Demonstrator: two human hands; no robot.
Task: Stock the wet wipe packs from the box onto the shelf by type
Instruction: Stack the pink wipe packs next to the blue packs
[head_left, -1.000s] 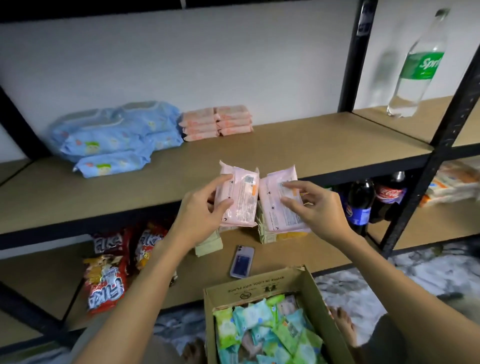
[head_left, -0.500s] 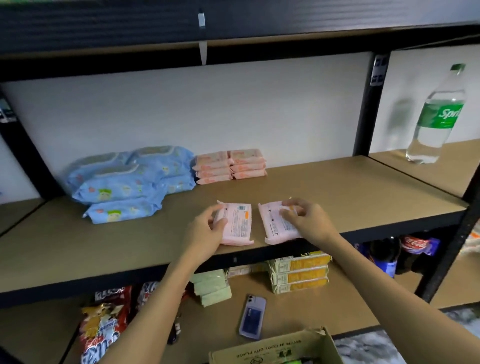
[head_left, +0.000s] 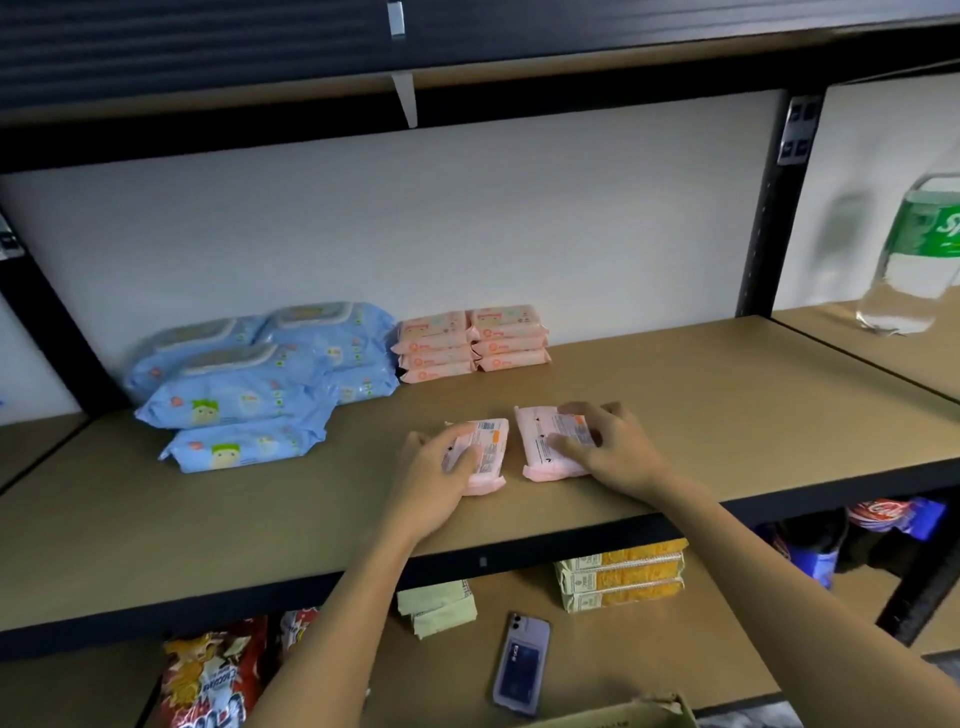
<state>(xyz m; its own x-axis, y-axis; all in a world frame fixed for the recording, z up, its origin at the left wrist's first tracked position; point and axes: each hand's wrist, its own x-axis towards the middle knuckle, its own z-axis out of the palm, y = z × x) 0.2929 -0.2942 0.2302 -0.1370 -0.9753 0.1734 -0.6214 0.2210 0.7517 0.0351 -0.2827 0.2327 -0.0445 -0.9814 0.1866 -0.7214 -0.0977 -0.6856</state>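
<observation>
Two pink wet wipe packs lying flat on the middle shelf (head_left: 727, 415), near its front edge, side by side with a narrow gap between them. Left hand (head_left: 441, 478) curled round the left pink pack (head_left: 480, 457), thumb on its top face, fingers wrapped over its far left edge. Right hand (head_left: 618, 452) gripping the right pink pack (head_left: 545, 447), thumb laid across the printed label, fingers hooked over the far right side. Both packs printed side up, with small text and an orange patch.

Further back, against the white wall: two short stacks of pink packs (head_left: 470, 343), touching each other. Just to their left, touching them, a heap of larger blue wipe packs (head_left: 260, 384), piled loosely, some with pale lids on top.

At the bottom edge of the view, only a torn cardboard rim of the box (head_left: 639, 714) showing; contents out of sight.

On the lower shelf: a phone (head_left: 522, 660) lying flat, stacked yellow cartons (head_left: 623, 574), pale green packets (head_left: 436, 608), red snack bags (head_left: 213, 680) at the left. Far right, on the neighbouring shelf board, an upright clear bottle (head_left: 914, 260) with a green label, blurred. Below it, dark bottles (head_left: 878, 525), partly hidden.
</observation>
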